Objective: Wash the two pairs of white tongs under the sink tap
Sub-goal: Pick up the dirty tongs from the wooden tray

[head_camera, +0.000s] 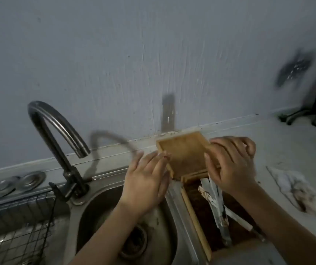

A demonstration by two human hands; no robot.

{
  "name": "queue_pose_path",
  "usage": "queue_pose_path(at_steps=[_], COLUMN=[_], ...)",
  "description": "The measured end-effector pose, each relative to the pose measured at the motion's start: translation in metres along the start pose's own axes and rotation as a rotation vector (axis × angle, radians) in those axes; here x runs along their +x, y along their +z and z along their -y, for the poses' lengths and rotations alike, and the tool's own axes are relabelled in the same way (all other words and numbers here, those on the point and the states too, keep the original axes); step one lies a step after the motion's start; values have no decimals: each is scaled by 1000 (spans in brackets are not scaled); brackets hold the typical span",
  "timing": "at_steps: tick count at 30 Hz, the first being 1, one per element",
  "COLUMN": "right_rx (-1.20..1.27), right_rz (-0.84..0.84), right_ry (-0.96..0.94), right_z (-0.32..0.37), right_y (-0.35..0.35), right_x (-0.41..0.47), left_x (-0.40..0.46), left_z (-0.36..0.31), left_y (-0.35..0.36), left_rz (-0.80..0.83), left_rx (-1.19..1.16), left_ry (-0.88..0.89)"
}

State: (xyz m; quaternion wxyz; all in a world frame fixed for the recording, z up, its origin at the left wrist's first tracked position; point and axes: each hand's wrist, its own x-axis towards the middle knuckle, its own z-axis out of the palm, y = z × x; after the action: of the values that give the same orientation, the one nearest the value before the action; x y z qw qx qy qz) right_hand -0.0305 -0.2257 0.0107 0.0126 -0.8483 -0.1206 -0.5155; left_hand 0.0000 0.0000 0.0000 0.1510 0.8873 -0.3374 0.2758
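I have not got to the washing yet; I judge this step to be opening the wooden box [197, 205] that holds the white tongs [217, 203]. My right hand [231, 167] grips the right edge of the raised wooden lid [184, 153], fingers curled over it. My left hand [146, 180] is spread, its straight fingertips touching the lid's left edge. The lid stands tilted up towards the wall.

The tongs lie inside the open box, just right of the sink basin [126, 222], partly under my right wrist. They look smeared and blurred, so I cannot tell 2 pairs apart. The tap [57, 134] arches over the basin to my left, and no water shows at its spout.

Next, I think, the lid must be set back or aside, then the tongs lifted out and carried left under the spout, with the tap turned on.

The box sits on a pale counter [287, 153] marked with dark specks. A crumpled stained cloth [295, 190] lies to the right. A wire rack [19, 232] sits left of the basin. Behind is a streaked grey wall [153, 54], dimly lit.
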Motion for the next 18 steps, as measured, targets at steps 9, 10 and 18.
queue_pose_path(at_steps=[9,10,18], right_rx=[180,180,45], right_rz=[645,708,997], right_ry=[660,744,805], right_z=[-4,-3,19], right_y=[-12,-13,-18], right_x=[-100,-110,-143], left_x=[-29,-34,-59], left_z=[-38,-41,-49], left_y=[78,83,107], left_rz=[300,326,431], left_rx=[-143,-141,-152], left_ry=[158,177,311])
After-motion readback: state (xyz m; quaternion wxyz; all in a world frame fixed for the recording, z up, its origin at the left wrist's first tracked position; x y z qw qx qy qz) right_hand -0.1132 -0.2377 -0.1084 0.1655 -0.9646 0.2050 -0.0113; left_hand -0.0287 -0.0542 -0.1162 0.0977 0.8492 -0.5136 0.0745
